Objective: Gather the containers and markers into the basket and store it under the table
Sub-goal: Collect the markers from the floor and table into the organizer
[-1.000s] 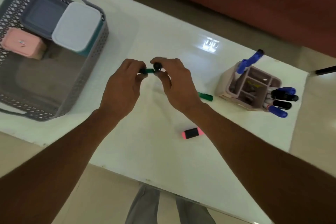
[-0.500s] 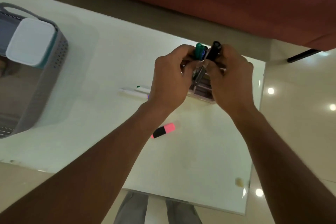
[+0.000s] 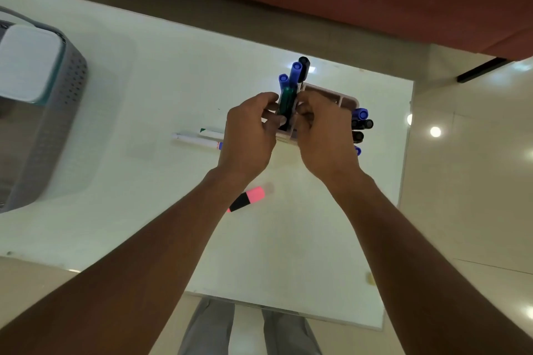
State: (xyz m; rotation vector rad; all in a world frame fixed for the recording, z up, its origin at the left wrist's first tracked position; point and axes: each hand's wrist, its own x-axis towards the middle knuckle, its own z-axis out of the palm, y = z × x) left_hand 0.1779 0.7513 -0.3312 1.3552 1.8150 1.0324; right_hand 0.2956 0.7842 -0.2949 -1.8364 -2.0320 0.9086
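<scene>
Over the pen holder at the far right of the worktop, both hands have come across from the middle, where a second ago they held the green marker between them. It now stands in the holder's near-left slot beside blue and black ones, so it is gathered but not yet in the basket, well apart at the left. The left hand pinches the marker low down, its grip closed on it, while the right hand curls against the holder with its hold hidden; both forearms reach forward, wrists close.

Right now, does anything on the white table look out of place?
Yes. A pink-and-black highlighter and two white markers lie loose on the white table, outside the pink plastic pen holder and the grey basket.
</scene>
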